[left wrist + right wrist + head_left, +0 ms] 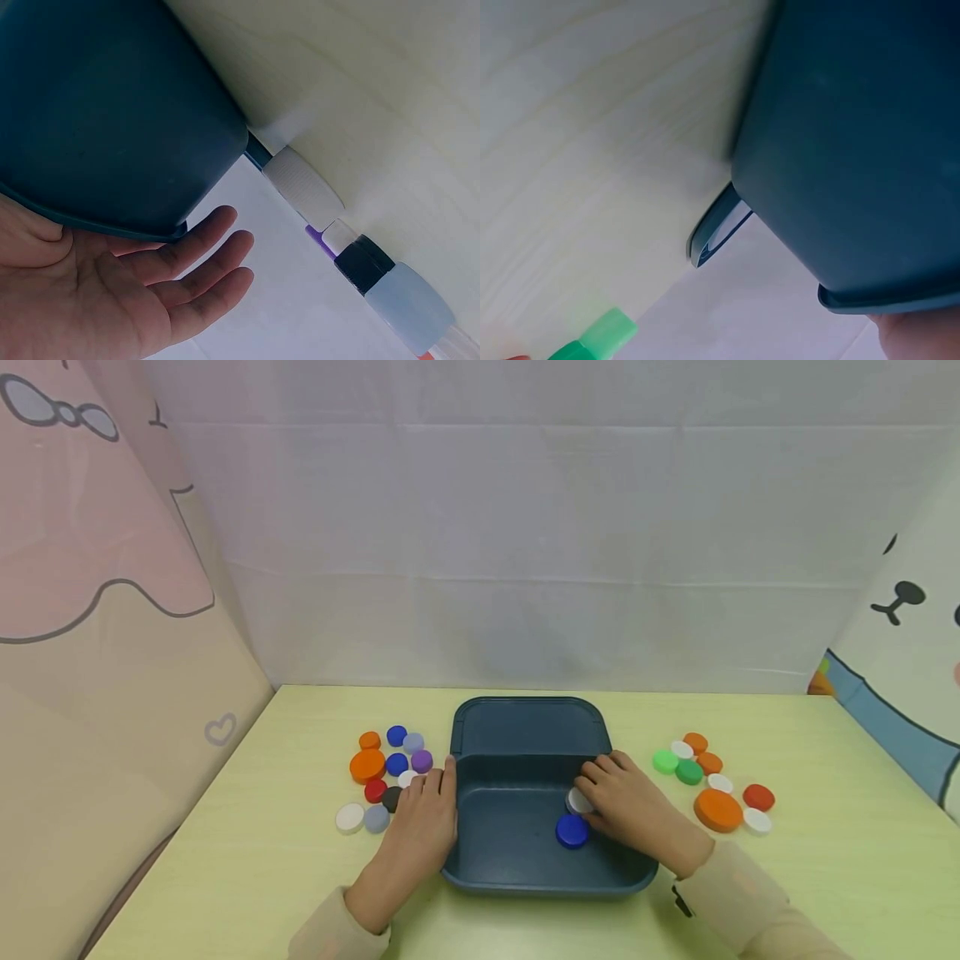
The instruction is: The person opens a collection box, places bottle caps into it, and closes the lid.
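A dark blue-green plastic box (517, 852) sits at mid-table. My left hand (429, 817) lies along its left rim; in the left wrist view the left fingers (206, 277) stretch loosely past the rim, holding no cap. Reaching over the right rim, my right hand (624, 797) has its thumb and fingers on either side of a white bottle cap (577, 802) inside the box. Just in front of that lies a blue bottle cap (572, 832) on the box floor. In the right wrist view the box wall (855, 150) hides most of the right hand.
Several coloured caps lie left of the box, among them a large orange cap (367, 767) and a black cap (392, 799). More are scattered to the right, including a green cap (689, 772) and a red cap (759, 797). A dark flat lid (532, 725) lies behind the box.
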The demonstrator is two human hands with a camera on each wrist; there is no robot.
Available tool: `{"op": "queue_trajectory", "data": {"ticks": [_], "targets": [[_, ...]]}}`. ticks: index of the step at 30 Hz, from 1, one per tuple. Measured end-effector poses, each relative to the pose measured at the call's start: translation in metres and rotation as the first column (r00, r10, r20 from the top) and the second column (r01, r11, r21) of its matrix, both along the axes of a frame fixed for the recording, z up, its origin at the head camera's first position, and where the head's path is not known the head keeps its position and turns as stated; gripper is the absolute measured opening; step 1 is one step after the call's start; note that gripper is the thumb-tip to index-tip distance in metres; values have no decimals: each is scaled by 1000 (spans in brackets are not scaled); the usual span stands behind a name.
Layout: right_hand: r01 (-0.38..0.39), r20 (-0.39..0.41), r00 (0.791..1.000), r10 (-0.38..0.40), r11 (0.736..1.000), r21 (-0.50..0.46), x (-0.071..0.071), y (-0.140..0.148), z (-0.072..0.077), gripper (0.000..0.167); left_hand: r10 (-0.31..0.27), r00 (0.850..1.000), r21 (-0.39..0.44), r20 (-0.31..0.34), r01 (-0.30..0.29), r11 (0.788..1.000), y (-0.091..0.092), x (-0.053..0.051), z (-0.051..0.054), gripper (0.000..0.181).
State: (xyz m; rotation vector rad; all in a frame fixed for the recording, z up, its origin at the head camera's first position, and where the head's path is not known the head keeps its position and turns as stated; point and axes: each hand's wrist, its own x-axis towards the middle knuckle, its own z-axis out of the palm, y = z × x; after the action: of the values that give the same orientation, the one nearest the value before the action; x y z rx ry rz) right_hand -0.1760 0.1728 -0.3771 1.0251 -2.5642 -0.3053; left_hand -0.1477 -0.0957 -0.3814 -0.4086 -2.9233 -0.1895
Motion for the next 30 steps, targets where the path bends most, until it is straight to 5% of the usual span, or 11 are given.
{"op": "queue_trajectory", "data": {"ticks": [19, 30], "targets": [[20, 76, 997, -17, 999, -40, 2, 2, 11, 29, 5, 1000, -6, 8, -5, 1000, 0, -1, -1, 54], [18, -32, 999, -22, 995, -102, 4, 13, 27, 35, 3, 1000, 2, 8, -3, 1000, -1, -1, -1, 54]]}}
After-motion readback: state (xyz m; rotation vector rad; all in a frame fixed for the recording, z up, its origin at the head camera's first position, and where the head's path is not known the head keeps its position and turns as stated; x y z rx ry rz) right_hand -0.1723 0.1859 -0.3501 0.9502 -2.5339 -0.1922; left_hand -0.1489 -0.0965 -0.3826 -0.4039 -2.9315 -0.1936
